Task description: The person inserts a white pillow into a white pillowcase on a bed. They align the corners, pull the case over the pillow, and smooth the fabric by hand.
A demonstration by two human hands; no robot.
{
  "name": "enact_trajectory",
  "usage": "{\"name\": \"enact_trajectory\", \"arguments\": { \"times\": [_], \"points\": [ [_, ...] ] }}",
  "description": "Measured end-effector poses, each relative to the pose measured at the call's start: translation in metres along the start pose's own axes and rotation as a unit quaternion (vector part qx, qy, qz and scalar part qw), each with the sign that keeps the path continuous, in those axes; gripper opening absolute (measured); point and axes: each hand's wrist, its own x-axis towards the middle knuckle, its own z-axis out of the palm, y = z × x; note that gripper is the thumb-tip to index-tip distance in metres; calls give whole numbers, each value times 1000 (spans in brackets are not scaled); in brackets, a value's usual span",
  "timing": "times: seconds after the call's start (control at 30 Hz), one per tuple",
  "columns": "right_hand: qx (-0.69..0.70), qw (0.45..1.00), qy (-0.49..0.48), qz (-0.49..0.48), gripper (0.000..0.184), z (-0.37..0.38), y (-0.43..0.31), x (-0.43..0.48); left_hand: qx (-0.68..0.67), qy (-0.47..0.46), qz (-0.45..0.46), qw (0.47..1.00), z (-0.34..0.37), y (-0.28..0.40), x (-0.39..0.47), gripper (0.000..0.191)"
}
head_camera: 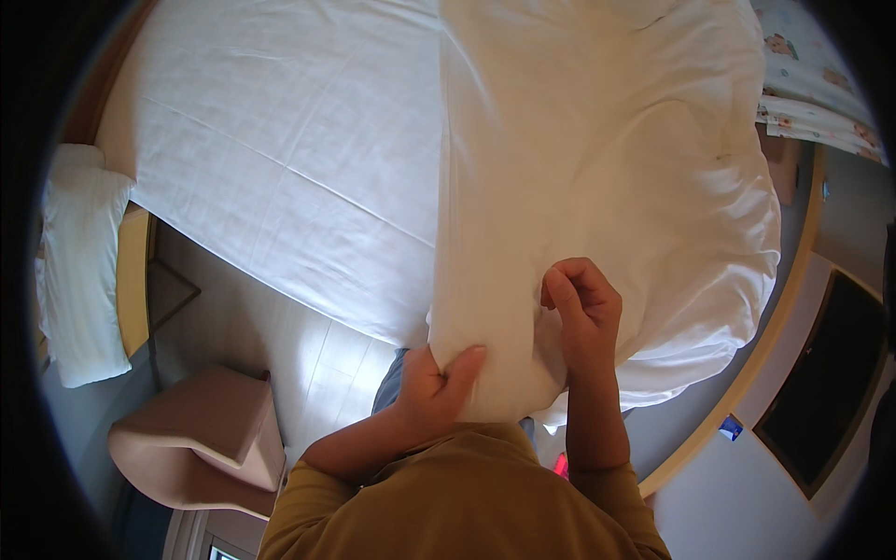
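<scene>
A white duvet (504,210) lies bunched and wrinkled over the right part of the bed, its straight folded edge running from the top down to me. Beneath it, on the left, a smooth white sheet (294,140) with crease lines covers the mattress. My left hand (441,381) grips the duvet's near left corner, thumb on top, fingers hidden beneath the cloth. My right hand (584,301) is raised over the near part of the duvet, its fingers curled towards the thumb; whether cloth is pinched in them cannot be told.
A white pillow (87,273) lies on a wooden-edged surface at the left. A pinkish-beige armchair (203,427) stands lower left on the pale floor (280,301). At the right are a patterned cloth (815,77), a curved wooden edge (756,364) and a dark framed panel (822,381).
</scene>
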Motion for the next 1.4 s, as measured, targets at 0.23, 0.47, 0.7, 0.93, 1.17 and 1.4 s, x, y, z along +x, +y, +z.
{"name": "enact_trajectory", "arguments": {
  "times": [0.23, 0.47, 0.7, 0.93, 1.17, 1.4],
  "points": [
    [-24, 995, 28, 94, 16, 5, -1, 7, 29, -63, -40, 997, 12, -6, 0, 25],
    [24, 991, 11, 134, 21, -12, -15, 16, 117, -167, 177, 963, 7, -6, 42, 31],
    [212, 970, 57, 107, 24, -27, -9, 7, 199, -11, 243, 949, 16, -54, 114, 27],
    [233, 965, 114, 26, 26, -52, -10, 4, -17, 136, 198, 970, 0, -84, 97, 9],
    [268, 959, 80, -46, 30, -62, -19, -5, 325, 141, 180, 918, -80, -97, 82, 13],
    [266, 961, 71, 21, 29, -36, -6, -11, 474, -54, 143, 867, -68, -59, 112, 17]
  ]
}}
